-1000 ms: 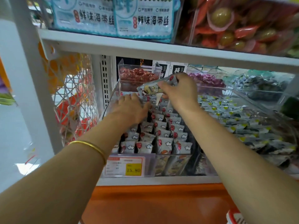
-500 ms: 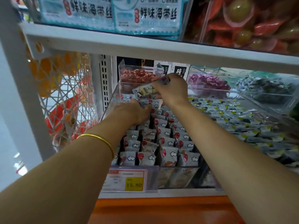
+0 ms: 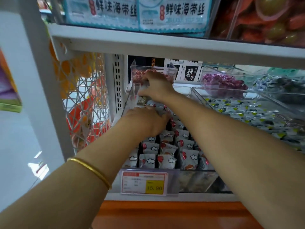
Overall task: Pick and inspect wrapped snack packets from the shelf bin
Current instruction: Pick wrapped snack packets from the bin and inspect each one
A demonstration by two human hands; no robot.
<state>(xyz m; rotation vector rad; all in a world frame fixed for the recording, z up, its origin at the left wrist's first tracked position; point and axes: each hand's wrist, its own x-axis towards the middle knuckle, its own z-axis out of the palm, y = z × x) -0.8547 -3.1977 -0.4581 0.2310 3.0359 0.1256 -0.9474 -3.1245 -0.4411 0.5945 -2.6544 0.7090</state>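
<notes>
A clear shelf bin [image 3: 194, 180] holds rows of upright grey snack packets [image 3: 166, 161] with red dots and white clouds. My right hand [image 3: 158, 86] reaches to the bin's far left corner and grips one packet [image 3: 142, 100], of which only a corner shows under the fingers. My left hand [image 3: 146, 121] lies palm down on the packets in the middle of the bin, fingers curled over them; whether it grips one is hidden. A gold bangle [image 3: 92, 171] rings my left forearm.
An upper shelf board [image 3: 165, 42] hangs low over the bins. A bin of yellow-marked packets [image 3: 247, 113] stands to the right, bins of pink [image 3: 137, 75] and purple sweets [image 3: 224, 83] behind. A white wire basket [image 3: 85, 100] hangs left. A price tag [image 3: 143, 183] reads 15.80.
My right hand has carried the packet down and left, from above the bin's middle to its far left corner. My left hand has stayed on the packets. The camera has moved closer.
</notes>
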